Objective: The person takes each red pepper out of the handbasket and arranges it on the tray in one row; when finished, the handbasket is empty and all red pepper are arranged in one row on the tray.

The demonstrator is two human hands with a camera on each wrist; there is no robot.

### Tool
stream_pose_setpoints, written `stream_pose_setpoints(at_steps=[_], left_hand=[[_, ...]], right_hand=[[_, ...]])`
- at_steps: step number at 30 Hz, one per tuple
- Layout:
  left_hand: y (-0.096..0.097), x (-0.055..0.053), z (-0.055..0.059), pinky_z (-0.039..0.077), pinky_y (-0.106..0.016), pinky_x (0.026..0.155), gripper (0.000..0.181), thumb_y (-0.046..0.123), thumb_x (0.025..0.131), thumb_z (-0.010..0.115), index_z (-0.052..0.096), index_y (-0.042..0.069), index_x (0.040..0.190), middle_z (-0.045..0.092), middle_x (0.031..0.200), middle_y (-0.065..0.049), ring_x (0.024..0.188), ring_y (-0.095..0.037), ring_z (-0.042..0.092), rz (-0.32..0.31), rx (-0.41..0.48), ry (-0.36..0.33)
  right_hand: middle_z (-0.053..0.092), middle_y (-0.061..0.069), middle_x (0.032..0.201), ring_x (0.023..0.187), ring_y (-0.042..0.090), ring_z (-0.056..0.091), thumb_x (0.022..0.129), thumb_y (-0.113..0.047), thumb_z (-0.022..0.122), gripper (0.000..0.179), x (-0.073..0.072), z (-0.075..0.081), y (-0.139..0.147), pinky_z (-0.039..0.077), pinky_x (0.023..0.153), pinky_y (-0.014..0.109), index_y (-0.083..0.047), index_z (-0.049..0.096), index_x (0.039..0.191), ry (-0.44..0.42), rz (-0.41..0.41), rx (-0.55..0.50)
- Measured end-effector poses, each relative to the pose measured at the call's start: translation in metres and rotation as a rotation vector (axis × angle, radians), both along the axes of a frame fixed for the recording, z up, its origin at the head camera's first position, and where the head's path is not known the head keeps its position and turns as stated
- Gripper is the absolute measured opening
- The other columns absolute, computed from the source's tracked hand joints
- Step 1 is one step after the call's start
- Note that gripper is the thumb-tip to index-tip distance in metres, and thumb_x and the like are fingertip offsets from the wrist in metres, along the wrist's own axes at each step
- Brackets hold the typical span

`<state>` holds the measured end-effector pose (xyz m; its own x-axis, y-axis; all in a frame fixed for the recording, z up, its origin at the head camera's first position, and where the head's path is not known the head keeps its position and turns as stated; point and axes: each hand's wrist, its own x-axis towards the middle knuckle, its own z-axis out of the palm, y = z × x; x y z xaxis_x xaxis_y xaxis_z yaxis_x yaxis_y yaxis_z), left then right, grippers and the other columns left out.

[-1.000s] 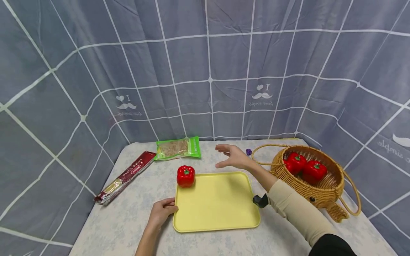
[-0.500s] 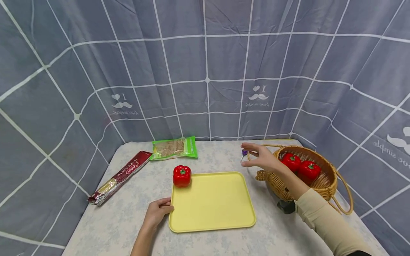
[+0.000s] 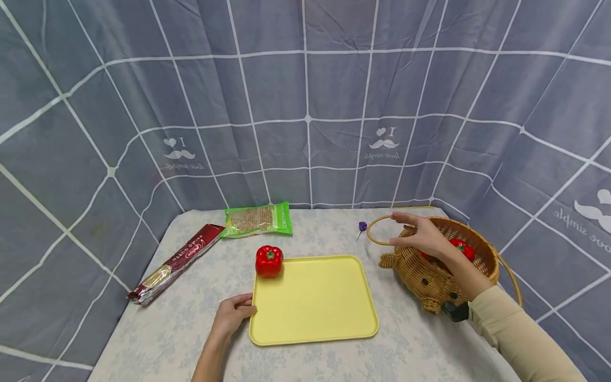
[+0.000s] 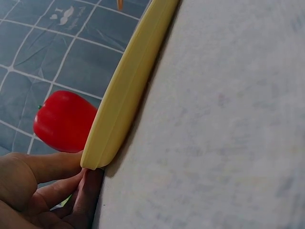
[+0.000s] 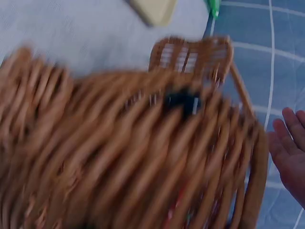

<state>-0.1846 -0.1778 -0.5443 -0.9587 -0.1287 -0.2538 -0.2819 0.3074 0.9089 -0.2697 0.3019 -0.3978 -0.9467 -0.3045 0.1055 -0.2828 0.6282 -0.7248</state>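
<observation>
My left hand (image 3: 230, 317) pinches the left edge of the yellow tray (image 3: 312, 302); the left wrist view has the thumb at the rim and the fingers under it. A red bell pepper (image 3: 269, 261) sits on the tray's far left corner. Over the left side of the wicker basket (image 3: 420, 276) is my right hand (image 3: 422, 236), fingers and thumb spread apart with nothing between them. Its hand and forearm partly cover the red bell peppers (image 3: 462, 248) inside. In the right wrist view the basket's woven wall (image 5: 143, 157) fills much of the picture, blurred.
A purple-wrapped lollipop (image 3: 362, 227) lies left of the basket's loop handle (image 3: 372, 228). At the back left are a green-edged clear packet (image 3: 258, 219) and a long dark red packet (image 3: 176, 263). A grey grid-patterned curtain (image 3: 334, 95) encloses the table.
My right hand has moved right, from above the tray's far edge past the lollipop to over the basket. My left hand keeps its hold on the tray. The head view has shifted slightly.
</observation>
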Motion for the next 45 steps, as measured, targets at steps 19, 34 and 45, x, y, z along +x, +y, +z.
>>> stream_pose_setpoints(at_steps=[19, 34, 45], left_hand=[[0.002, -0.002, 0.003, 0.050, -0.022, 0.069, 0.044, 0.006, 0.082, 0.073, 0.062, -0.008, 0.122, 0.068, 0.102, -0.014, 0.084, -0.012, 0.060, -0.006, 0.011, 0.006], [0.000, 0.001, 0.001, 0.050, -0.023, 0.069, 0.045, 0.006, 0.082, 0.073, 0.062, -0.008, 0.123, 0.068, 0.102, -0.014, 0.084, -0.013, 0.060, -0.006, 0.012, -0.024], [0.001, -0.001, 0.002, 0.050, -0.022, 0.068, 0.045, 0.006, 0.082, 0.074, 0.062, -0.009, 0.122, 0.068, 0.101, -0.014, 0.083, -0.012, 0.060, 0.000, 0.012, -0.011]], right_hand=[[0.051, 0.029, 0.139, 0.128, 0.046, 0.047, 0.081, -0.017, 0.078, 0.073, 0.001, -0.002, 0.079, 0.046, 0.094, 0.022, 0.006, 0.043, 0.142, -0.036, -0.053, 0.153], [0.055, 0.036, 0.129, 0.110, 0.044, 0.061, 0.074, -0.023, 0.084, 0.080, -0.011, -0.025, 0.086, 0.053, 0.088, 0.049, 0.015, 0.047, 0.134, -0.077, 0.050, 0.295], [0.058, 0.031, 0.127, 0.115, 0.047, 0.055, 0.071, -0.024, 0.086, 0.076, -0.015, -0.030, 0.080, 0.048, 0.091, 0.055, 0.009, 0.054, 0.131, -0.006, 0.020, 0.377]])
